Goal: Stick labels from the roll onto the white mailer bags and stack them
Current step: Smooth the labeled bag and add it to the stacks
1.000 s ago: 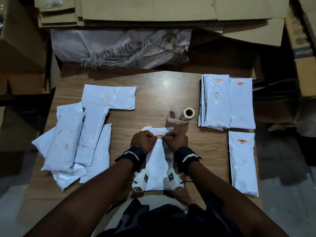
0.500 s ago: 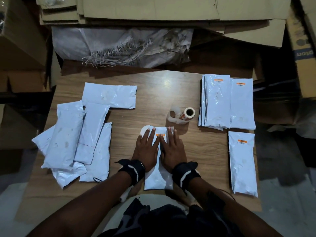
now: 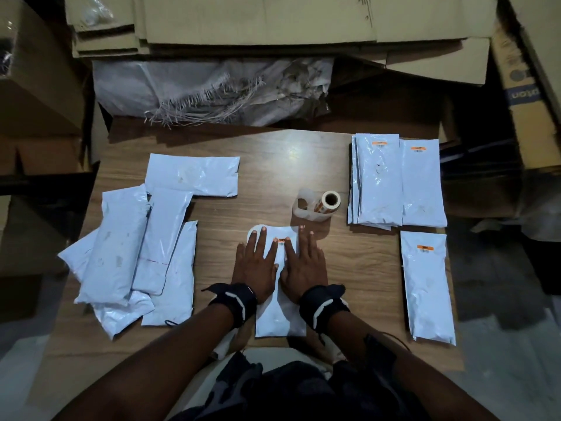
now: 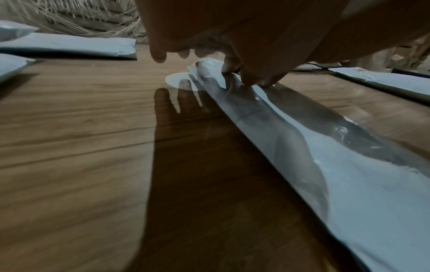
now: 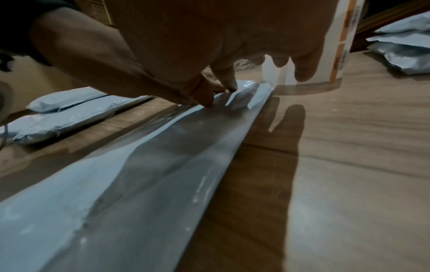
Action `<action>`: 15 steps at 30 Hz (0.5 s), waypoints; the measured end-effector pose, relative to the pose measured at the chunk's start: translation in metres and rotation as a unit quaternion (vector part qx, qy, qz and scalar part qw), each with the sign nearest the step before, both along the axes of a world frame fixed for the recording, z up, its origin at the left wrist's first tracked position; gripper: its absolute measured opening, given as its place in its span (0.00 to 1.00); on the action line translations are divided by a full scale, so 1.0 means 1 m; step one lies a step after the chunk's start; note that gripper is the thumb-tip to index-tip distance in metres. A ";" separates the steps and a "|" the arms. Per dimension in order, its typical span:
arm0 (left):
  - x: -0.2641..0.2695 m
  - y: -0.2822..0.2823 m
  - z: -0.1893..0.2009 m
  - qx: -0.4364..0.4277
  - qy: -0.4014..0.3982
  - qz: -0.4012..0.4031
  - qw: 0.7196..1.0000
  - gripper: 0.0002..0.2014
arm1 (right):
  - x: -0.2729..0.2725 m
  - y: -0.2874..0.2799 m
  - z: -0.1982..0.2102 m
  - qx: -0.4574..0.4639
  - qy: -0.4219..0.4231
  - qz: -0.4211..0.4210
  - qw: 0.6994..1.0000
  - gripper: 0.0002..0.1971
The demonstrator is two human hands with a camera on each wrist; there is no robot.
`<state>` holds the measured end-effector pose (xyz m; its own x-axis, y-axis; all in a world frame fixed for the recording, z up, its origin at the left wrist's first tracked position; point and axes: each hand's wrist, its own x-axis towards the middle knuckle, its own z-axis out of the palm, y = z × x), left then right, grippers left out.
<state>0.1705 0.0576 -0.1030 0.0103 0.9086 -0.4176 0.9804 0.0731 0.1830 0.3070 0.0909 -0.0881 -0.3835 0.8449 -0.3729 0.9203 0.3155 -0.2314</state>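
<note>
A white mailer bag [image 3: 279, 317] lies lengthwise at the table's near middle, with an orange label [image 3: 281, 240] near its far end. My left hand [image 3: 255, 262] and right hand [image 3: 303, 262] lie flat on it side by side, fingers straight, on either side of the label. The wrist views show the same bag [image 4: 325, 165] [image 5: 116, 184] under the fingers. The label roll [image 3: 326, 203] lies on its side just beyond the bag, with loose backing strip [image 3: 302, 206] curled beside it; it shows close up in the right wrist view as a roll [image 5: 335, 46].
Unlabelled bags lie in a loose pile [image 3: 127, 253] at the left. Labelled bags form a stack [image 3: 376, 180] at the far right, with one beside it [image 3: 423, 183] and one nearer [image 3: 426, 284]. Cardboard boxes [image 3: 273, 22] and a woven sack [image 3: 212, 86] rise behind the wooden table [image 3: 358, 262].
Both hands went from curled, pinching the label at the bag's far end, to flat with straight fingers pressing on the bag. They have since slid slightly outward from the label.
</note>
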 end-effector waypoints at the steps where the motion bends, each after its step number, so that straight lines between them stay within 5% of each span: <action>1: -0.001 0.000 0.002 -0.018 -0.004 0.015 1.000 0.34 | 0.002 0.001 0.000 -0.007 -0.010 -0.012 1.000 0.37; 6: -0.018 -0.009 0.019 -0.035 -0.127 0.111 0.985 0.40 | 0.033 -0.001 0.010 -0.033 0.032 -0.075 0.996 0.30; 10: -0.029 -0.023 0.023 -0.042 -0.222 0.224 0.948 0.15 | 0.055 -0.014 0.015 -0.154 0.091 -0.164 0.970 0.19; 15: -0.034 -0.034 0.009 -0.087 -0.261 0.294 0.915 0.13 | 0.051 -0.023 0.009 -0.210 0.146 -0.255 0.932 0.22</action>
<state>0.1366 0.0232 -0.0937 -0.2203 0.7409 -0.6344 0.5449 0.6329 0.5500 0.3580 0.0678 -0.0789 -0.1090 0.7481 -0.6546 0.8039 -0.3210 -0.5006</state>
